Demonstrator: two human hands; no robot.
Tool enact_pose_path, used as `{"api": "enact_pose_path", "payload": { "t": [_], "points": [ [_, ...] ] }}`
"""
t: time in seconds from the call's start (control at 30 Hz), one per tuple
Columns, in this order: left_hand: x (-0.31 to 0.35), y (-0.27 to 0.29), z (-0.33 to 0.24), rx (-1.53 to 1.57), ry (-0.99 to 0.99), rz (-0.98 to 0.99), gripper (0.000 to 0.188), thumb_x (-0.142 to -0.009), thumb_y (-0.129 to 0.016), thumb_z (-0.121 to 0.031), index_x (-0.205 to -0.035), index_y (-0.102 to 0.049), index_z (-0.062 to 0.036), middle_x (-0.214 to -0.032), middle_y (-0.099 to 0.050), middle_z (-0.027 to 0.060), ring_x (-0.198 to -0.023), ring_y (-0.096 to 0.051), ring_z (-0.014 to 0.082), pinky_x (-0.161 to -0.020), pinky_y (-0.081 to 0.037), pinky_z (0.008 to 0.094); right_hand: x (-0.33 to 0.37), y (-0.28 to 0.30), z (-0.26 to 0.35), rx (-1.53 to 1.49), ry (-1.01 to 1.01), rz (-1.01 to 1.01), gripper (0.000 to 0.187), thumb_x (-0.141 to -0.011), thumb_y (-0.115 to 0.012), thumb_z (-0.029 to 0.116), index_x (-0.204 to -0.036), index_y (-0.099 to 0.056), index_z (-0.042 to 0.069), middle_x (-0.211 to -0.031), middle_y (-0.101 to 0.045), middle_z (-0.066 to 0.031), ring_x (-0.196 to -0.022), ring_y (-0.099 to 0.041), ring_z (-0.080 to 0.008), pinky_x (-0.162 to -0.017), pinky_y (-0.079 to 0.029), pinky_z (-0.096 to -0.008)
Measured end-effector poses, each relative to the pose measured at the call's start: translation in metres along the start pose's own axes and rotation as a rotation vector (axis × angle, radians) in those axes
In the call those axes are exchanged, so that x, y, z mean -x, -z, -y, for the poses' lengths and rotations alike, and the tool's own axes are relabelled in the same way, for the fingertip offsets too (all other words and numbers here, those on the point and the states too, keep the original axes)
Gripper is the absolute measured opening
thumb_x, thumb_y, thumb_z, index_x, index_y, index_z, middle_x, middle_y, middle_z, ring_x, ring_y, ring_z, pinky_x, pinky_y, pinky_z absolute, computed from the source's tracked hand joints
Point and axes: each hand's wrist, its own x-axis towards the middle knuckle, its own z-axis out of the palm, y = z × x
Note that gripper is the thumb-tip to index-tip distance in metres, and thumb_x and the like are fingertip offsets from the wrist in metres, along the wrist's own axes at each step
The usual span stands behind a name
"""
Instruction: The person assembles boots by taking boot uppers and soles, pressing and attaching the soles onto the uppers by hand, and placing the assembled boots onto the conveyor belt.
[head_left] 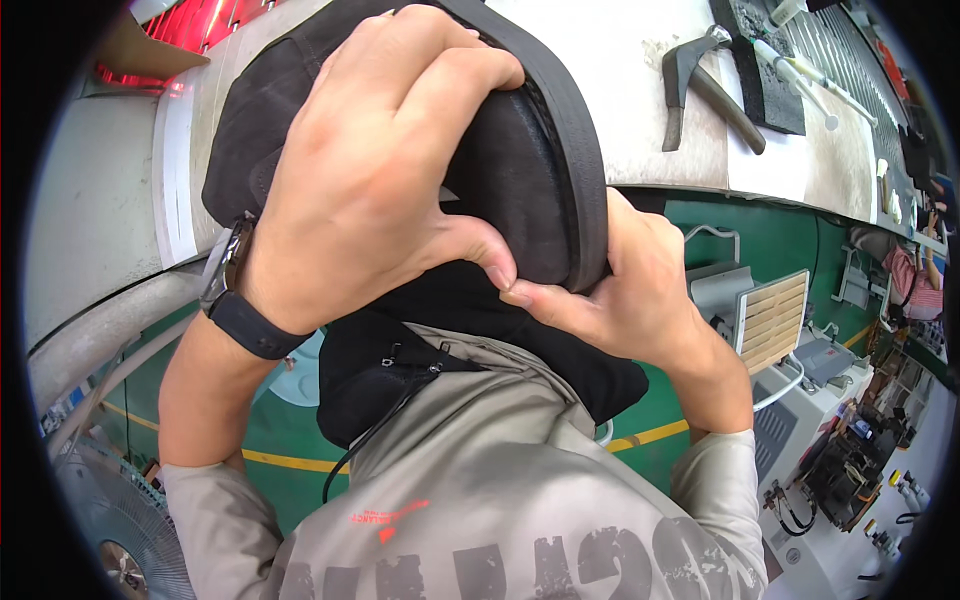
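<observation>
Held up over the near edge of the workbench is a black shoe (512,190) with a thick black rubber sole (578,150), its rounded end toward me. My left hand (375,165), with a watch on its wrist, spreads across the upper. Its fingers curl by the sole's inner edge and its thumb presses low on the upper. My right hand (630,285) grips the sole's rim from the right, fingers behind and thumb in front. Both thumb tips nearly meet at the rounded end. The left hand hides part of the upper.
A pincer-like tool (722,105) with two dark handles lies on the white bench (640,60), beside a black block (765,75) and thin white-tipped sticks (800,75). Below right stand a slatted wooden panel (772,322) and machinery. A fan (130,530) stands lower left.
</observation>
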Motion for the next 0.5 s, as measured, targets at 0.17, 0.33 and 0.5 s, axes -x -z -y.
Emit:
{"api": "enact_pose_path", "payload": {
  "t": [0.17, 0.33, 0.5],
  "points": [
    [0.01, -0.018, 0.032, -0.022, -0.113, -0.135, 0.095, -0.04, -0.099, -0.038, -0.122, -0.067, -0.0018, -0.118, -0.065, 0.0146, -0.12, -0.065, 0.0382, -0.101, -0.054, 0.0472, 0.002, 0.013, 0.022, 0.219, -0.064, 0.055, 0.062, -0.076, -0.098, 0.039, -0.097, -0.057, -0.003, -0.072, -0.062, -0.0134, -0.059, -0.067, -0.0323, -0.052, -0.053, -0.0401],
    [0.002, -0.012, 0.005, 0.05, -0.168, -0.219, 0.094, -0.041, -0.098, -0.04, -0.121, -0.066, -0.0015, -0.119, -0.064, 0.0152, -0.118, -0.064, 0.039, -0.099, -0.053, 0.0478, 0.0, 0.013, 0.062, 0.629, -0.298, 0.18, 0.071, -0.074, -0.098, 0.036, -0.11, -0.057, -0.009, -0.082, -0.065, -0.0175, -0.07, -0.068, -0.0372, -0.06, -0.054, -0.0437],
    [0.008, -0.006, 0.005, 0.064, 0.039, -0.086, 0.093, -0.05, -0.098, -0.046, -0.127, -0.068, -0.0021, -0.125, -0.066, 0.0151, -0.118, -0.064, 0.0395, -0.112, -0.049, 0.0531, -0.009, 0.019, 0.036, 0.419, -0.102, 0.057, 0.083, -0.077, -0.096, 0.036, -0.131, -0.054, -0.012, -0.11, -0.067, -0.0239, -0.098, -0.072, -0.0384, -0.084, -0.059, -0.0428]
  ]
}}
